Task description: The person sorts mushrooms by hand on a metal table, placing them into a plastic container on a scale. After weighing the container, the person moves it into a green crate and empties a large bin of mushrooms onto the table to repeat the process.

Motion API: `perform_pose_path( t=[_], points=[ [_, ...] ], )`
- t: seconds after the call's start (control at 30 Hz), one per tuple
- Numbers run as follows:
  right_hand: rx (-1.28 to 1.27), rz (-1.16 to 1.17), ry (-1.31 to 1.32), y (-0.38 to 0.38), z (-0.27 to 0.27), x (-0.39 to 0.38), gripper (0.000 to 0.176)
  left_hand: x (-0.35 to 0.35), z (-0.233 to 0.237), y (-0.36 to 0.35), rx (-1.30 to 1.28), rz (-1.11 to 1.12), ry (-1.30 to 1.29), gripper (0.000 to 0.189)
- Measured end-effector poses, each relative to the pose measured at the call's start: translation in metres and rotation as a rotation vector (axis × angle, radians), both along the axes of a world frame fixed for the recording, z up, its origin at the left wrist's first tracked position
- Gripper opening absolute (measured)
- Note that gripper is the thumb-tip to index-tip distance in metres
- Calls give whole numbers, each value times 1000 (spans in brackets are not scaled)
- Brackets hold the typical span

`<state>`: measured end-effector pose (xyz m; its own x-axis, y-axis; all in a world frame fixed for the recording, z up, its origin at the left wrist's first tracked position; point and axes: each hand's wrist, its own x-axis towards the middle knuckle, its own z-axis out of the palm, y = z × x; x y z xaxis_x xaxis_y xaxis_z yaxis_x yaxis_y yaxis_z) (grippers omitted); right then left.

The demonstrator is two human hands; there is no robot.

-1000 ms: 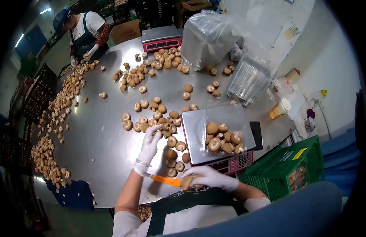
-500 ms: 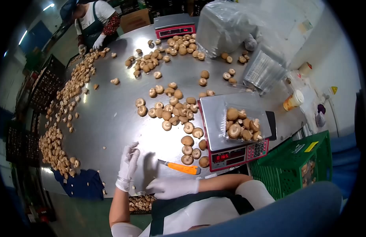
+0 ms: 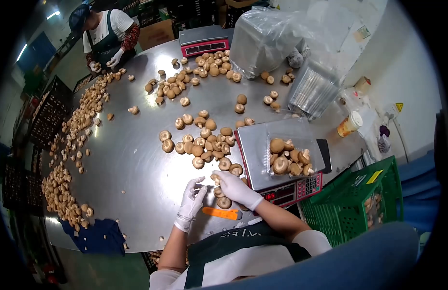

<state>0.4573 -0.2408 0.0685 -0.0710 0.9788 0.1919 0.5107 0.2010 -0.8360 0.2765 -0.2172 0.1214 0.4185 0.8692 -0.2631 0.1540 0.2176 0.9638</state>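
Note:
My right hand (image 3: 237, 189), in a white glove, has its fingers closed on a mushroom (image 3: 215, 178) in front of the scale. Beside it on the left, my gloved left hand (image 3: 190, 202) is open, thumb and fingers apart with nothing between them. An orange utility knife (image 3: 221, 213) lies on the metal table just below my hands. More loose mushrooms (image 3: 224, 202) sit under and near my right wrist. On the scale (image 3: 253, 153) rests a clear plastic tray of mushrooms (image 3: 287, 159); my right forearm partly covers the scale's display.
A heap of mushrooms (image 3: 209, 145) spreads left of the scale. Stacked clear trays (image 3: 313, 89), a paper cup (image 3: 350, 124) and a green crate (image 3: 352, 203) stand to the right. Across the table a co-worker (image 3: 108, 41) handles mushrooms near a long pile (image 3: 57, 191).
My right hand has moved forward from near my body to the mushrooms by the scale and taken one. My left hand has shifted right, toward it. The view has shifted slightly.

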Motion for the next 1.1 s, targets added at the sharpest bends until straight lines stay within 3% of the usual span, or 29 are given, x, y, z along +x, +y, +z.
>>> perform_pose_path(
  t=[0.03, 0.07, 0.13, 0.2, 0.27, 0.4, 0.43, 0.47, 0.53, 0.6, 0.67, 0.7, 0.8, 0.87, 0.93, 1.0, 1.07, 1.1],
  points=[
    [-414, 10, 414, -3, 30, 4, 42, 3, 6, 2, -50, 6, 3, 34],
    [-538, 35, 684, -7, 47, 13, 40, 5, 9, 4, -99, 13, 6, 34],
    [-644, 30, 1010, -22, 91, 33, 41, 11, 9, 6, -58, 2, 25, 35],
    [-633, 23, 1121, -40, 119, 57, 43, 21, 9, 7, -20, -26, 34, 35],
    [-527, -72, 1079, -57, 143, 80, 45, 34, 9, 7, 15, -52, 15, 36],
    [0, -460, 460, -82, 148, 144, 45, 64, 3, 7, 264, -134, -106, 35],
    [103, -586, 416, -80, 159, 146, 43, 73, 9, 9, 339, -166, -91, 35],
    [252, -650, 34, -80, 147, 165, 42, 82, 17, 7, 397, -175, -94, 35],
    [155, -629, -124, -82, 134, 183, 43, 99, 20, 11, 485, -242, -81, 34],
    [-106, -492, -497, -84, 128, 187, 43, 112, 33, 9, 594, -316, -38, 37],
    [-89, -482, -577, -84, 129, 190, 42, 122, 42, 4, 519, -357, -84, 41],
    [-88, -485, -575, -85, 130, 195, 42, 125, 41, 3, 520, -359, -83, 41],
    [167, -560, -42, -84, 128, 216, 37, 128, 36, 2, 528, -359, -70, 46],
    [127, -642, 174, -81, 124, 237, 35, 127, 35, 1, 326, -298, -111, 49],
    [115, -705, 173, -74, 117, 257, 39, 129, 33, 0, 325, -269, -96, 52],
    [54, -746, 191, -61, 110, 269, 40, 132, 40, -1, -13, -343, -55, 53],
    [-105, -786, 304, -41, 94, 279, 40, 142, 19, -5, 6, -354, -96, 47],
    [-155, -784, 171, -32, 79, 287, 41, 145, 12, -8, 21, -353, -96, 40]
  ],
)
